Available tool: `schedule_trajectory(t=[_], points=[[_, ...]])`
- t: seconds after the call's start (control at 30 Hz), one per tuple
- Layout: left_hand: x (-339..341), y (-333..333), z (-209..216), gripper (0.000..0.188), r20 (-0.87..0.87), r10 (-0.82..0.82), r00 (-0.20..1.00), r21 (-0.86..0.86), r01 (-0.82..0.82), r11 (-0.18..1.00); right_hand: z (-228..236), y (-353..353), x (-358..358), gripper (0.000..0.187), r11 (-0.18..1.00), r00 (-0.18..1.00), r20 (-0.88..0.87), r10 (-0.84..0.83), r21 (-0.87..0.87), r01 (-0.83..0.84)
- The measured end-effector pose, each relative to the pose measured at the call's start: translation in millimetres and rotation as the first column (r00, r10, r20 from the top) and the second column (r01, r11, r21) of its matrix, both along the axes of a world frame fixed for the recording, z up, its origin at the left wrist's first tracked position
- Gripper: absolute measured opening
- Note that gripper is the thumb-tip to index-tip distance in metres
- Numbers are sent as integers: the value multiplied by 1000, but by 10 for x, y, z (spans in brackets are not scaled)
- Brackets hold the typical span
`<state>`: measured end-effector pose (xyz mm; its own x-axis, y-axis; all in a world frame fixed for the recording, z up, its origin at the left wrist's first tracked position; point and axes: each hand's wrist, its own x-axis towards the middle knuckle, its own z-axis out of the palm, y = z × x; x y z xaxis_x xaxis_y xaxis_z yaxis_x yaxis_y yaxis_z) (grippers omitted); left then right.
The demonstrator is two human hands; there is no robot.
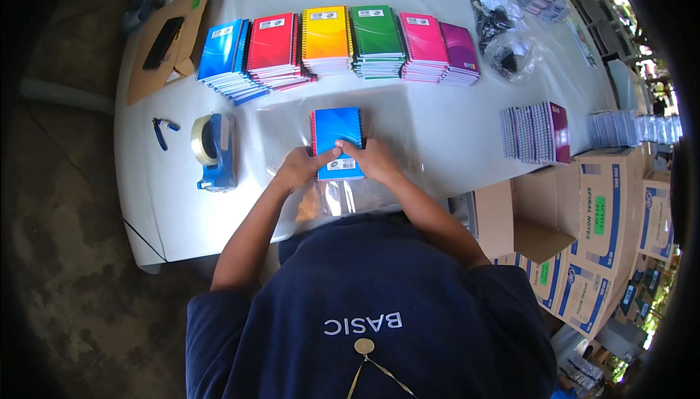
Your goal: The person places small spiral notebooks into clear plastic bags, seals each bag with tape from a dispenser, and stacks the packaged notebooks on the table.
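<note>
Between my hands is a blue spiral notebook [337, 123], with a red edge showing along its left side, so more than one may be stacked there. It lies over a clear plastic sheet [273, 129] on the table. My left hand [300, 167] grips its left side, thumb laid across the cover. On the right side my right hand [374, 160] holds it likewise, the thumbs nearly meeting above a white label. My other fingers are mostly hidden at the edges and underneath.
Beyond stand stacks of blue notebooks [221, 52], red notebooks [271, 43], yellow notebooks [326, 34], green notebooks [376, 34], pink notebooks [424, 40] and purple notebooks [459, 47]. At left are a tape dispenser [222, 152], a small cutter [166, 128] and cardboard [146, 82]. Cartons [598, 224] stand right.
</note>
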<state>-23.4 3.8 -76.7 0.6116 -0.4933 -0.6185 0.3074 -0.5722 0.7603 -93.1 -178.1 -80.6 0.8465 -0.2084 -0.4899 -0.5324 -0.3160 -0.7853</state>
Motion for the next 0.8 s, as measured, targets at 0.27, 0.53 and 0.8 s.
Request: schedule_trajectory(t=[0.27,0.53,0.8], points=[[-106,-44,114,81,123,36,992,59,-44,997,-128,-74,27,67,996,996,-65,62,-56,-66],[-45,-162,770,81,339,-332,881,645,39,763,473,-66,18,70,872,975,-53,215,-438,-216],[-255,-226,43,66,242,417,876,-384,-308,871,-276,209,-177,65,991,830,546,-116,125,56]])
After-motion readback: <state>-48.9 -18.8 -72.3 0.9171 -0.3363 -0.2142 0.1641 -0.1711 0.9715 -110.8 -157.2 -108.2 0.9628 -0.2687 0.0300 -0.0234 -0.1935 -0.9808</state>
